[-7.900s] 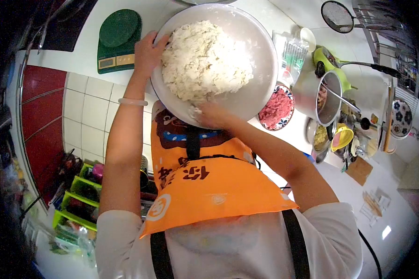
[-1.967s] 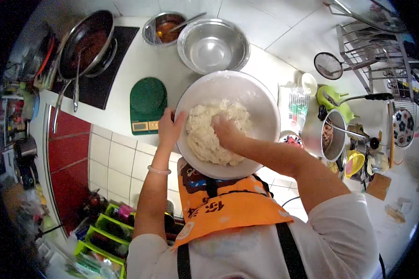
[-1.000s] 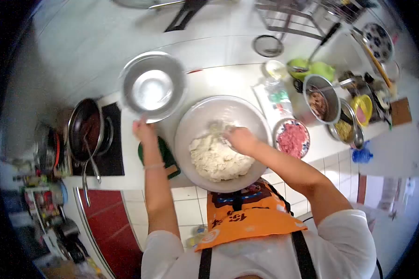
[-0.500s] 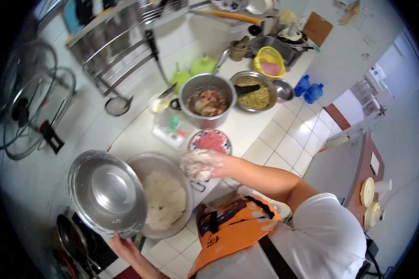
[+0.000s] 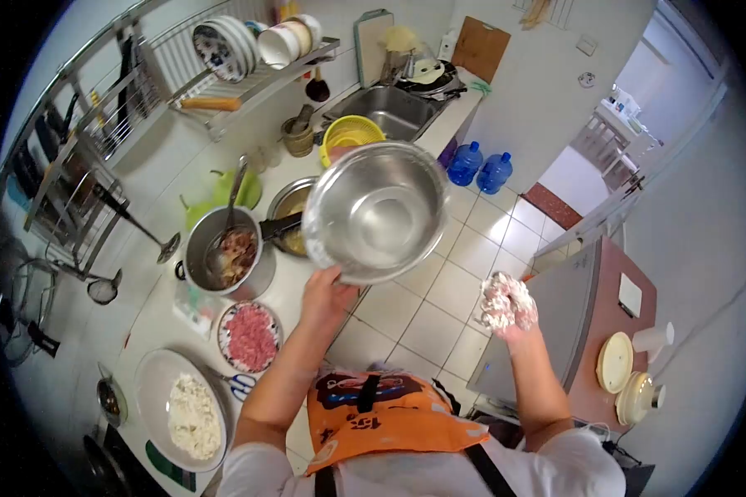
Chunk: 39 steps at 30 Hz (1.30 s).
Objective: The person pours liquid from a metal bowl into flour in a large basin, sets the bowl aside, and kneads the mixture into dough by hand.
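My left hand (image 5: pixel 323 298) grips the rim of a large empty metal bowl (image 5: pixel 377 211), holding it tilted in the air over the counter edge. My right hand (image 5: pixel 507 304) is raised off to the right above the floor, its loosely bent fingers coated with sticky white dough. At lower left, a wide basin (image 5: pixel 151 389) holds a lumpy mass of pale dough (image 5: pixel 195 418). Beside it are a patterned plate of pink ground meat (image 5: pixel 250 335) and blue-handled scissors (image 5: pixel 242 386). A pot (image 5: pixel 253 277) containing meat pieces and a ladle stands farther back.
Partly behind the bowl are a pan (image 5: pixel 286 203) and a yellow basket (image 5: pixel 352 131). The sink (image 5: pixel 389 112) lies at the far end. Blue water jugs (image 5: pixel 495 172) stand on the tiled floor; a fridge (image 5: pixel 547 323) is at right. Ladles and a dish rack (image 5: pixel 257 87) line the wall.
The view has turned to the right. My left hand has carried the metal bowl away from beside the dough basin toward the sink end. My right hand has moved right, away from the basin.
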Each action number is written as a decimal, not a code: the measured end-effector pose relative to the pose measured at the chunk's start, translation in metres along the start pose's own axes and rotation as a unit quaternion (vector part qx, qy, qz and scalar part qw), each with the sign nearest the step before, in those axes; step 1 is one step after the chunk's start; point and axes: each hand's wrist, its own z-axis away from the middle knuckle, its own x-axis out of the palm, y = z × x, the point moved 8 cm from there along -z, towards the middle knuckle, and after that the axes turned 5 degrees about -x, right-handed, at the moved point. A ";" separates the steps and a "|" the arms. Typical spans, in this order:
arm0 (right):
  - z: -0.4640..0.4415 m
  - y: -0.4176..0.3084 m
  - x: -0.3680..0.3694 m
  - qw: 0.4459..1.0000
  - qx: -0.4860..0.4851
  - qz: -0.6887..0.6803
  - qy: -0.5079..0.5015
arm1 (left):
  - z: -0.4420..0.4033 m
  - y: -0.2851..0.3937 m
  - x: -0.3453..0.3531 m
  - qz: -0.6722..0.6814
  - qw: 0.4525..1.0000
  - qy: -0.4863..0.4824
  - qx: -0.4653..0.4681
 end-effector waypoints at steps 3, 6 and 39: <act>-0.005 -0.034 -0.020 0.997 -0.025 -0.061 -0.028 | -0.101 -0.029 0.069 0.002 0.999 -0.042 -0.032; -0.022 -0.069 -0.025 0.992 -0.100 -0.064 -0.049 | -0.213 -0.048 0.119 0.041 0.995 -0.086 -0.041; -0.278 -0.224 -0.055 0.970 -0.181 0.000 0.162 | -0.810 -0.071 0.073 0.075 0.954 0.289 -0.034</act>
